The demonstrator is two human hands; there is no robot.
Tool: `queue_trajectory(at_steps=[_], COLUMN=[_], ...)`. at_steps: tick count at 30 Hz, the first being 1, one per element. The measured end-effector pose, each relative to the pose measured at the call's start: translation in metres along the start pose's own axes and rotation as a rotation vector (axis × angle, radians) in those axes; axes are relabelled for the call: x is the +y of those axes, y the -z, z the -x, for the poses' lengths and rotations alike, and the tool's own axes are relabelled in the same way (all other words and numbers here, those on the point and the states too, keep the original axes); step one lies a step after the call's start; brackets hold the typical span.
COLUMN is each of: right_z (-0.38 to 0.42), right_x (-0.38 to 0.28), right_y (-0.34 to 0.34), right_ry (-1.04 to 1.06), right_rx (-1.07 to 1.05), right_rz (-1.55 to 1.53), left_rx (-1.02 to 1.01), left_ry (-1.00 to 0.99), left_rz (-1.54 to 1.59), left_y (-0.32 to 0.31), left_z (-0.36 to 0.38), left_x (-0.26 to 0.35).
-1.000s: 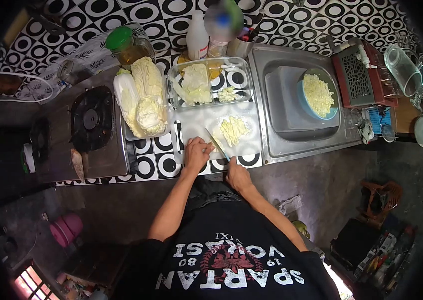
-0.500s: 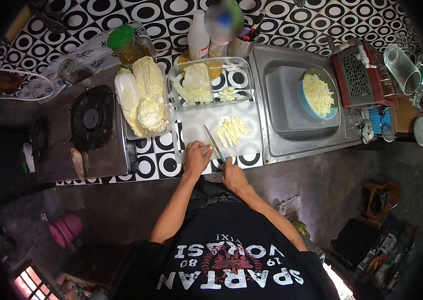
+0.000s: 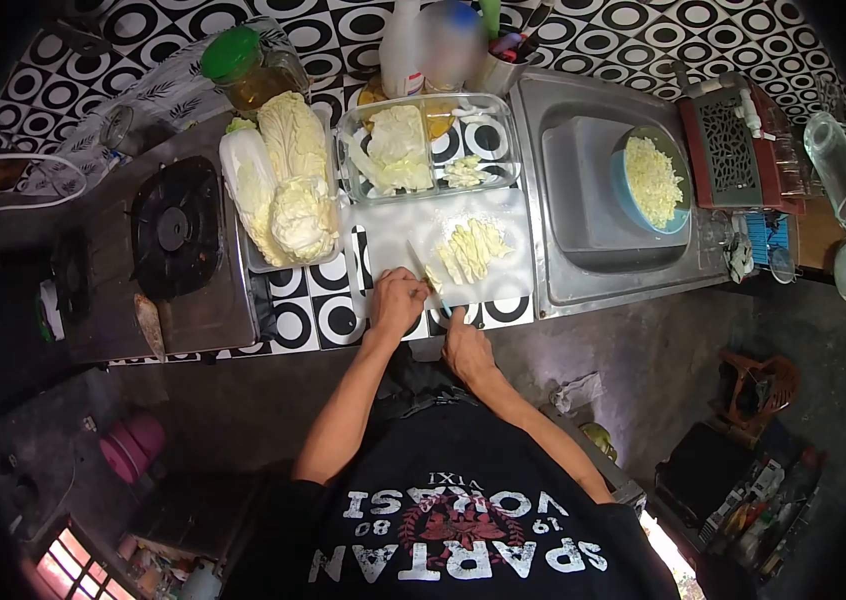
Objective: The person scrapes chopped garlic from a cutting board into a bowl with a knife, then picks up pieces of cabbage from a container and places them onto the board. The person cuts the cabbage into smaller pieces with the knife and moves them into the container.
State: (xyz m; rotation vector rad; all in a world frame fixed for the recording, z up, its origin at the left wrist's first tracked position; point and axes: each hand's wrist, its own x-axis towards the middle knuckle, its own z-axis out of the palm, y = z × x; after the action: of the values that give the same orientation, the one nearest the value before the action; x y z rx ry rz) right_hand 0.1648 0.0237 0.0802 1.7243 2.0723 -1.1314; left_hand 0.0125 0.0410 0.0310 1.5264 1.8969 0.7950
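My right hand (image 3: 468,343) is closed around the blue handle of a knife (image 3: 415,256), its blade pointing away from me over a translucent cutting board (image 3: 383,236). Just left of the blade, my left hand (image 3: 399,300) has its fingers curled down on a small pale cabbage piece (image 3: 432,281). Cut cabbage strips (image 3: 473,252) lie in a loose pile to the right of the knife. Behind the board, a divided glass dish (image 3: 430,192) holds larger cabbage leaves on the left and small pieces on the right.
Whole napa cabbages (image 3: 288,185) fill a container on the left, beside a stove (image 3: 175,230). To the right, a bowl of chopped cabbage (image 3: 654,183) rests at the metal sink (image 3: 583,290). A green-lidded jar (image 3: 231,56) and bottles stand at the back.
The cabbage piece now shows more on the right side of the blade, by my left fingertips. Both hands stay in nearly the same place, and the view has shifted slightly.
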Motion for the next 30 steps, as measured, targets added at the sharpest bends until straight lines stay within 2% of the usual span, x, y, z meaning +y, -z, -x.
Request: queue_trajectory(at_steps=[6,12,14,15,16,18,20,22,24,27,30], right_z=[-0.022,0.006,0.009,0.010,0.009,0.010,0.012,0.009,0.004,0.005,0.005], right_x=[-0.010,0.010,0.020,0.025,0.031,0.039,0.052,0.070,0.097,0.128,0.156], right_y=[-0.002,-0.009,-0.007,-0.003,0.001,0.018,0.042,0.065,0.080,0.108,0.121], right_ry=[0.021,-0.014,-0.014,0.031,0.079,0.127,0.154,0.098,0.071,0.068,0.148], right_rx=[0.021,0.061,0.050,0.027,0.004,-0.003,0.079,0.126,0.193,0.239,0.312], right_rz=[0.010,-0.031,-0.043,-0.071,-0.094,-0.161,-0.283,-0.310,-0.339,-0.401,-0.453], left_rx=[-0.027,-0.054,0.014,-0.024,-0.011,0.107,0.118,0.253,0.241,0.169,0.223], left_ry=[-0.028,-0.029,0.004,0.103,0.097,0.183,0.252,0.328,0.362,0.616,0.672], left_rz=[-0.023,-0.046,-0.076,-0.020,-0.024,0.020,0.107,0.024,-0.049,0.028,-0.048], left_y=[0.001,0.002,0.002,0.002,-0.004,-0.016,-0.028,-0.041,-0.049,-0.061,-0.075], left_z=[0.003,0.005,0.008,0.009,0.011,0.012,0.006,0.001,-0.008,-0.023,-0.039], left_x=[-0.001,0.006,0.015,0.021,0.021,0.026,0.037,0.052,0.071,0.108,0.129])
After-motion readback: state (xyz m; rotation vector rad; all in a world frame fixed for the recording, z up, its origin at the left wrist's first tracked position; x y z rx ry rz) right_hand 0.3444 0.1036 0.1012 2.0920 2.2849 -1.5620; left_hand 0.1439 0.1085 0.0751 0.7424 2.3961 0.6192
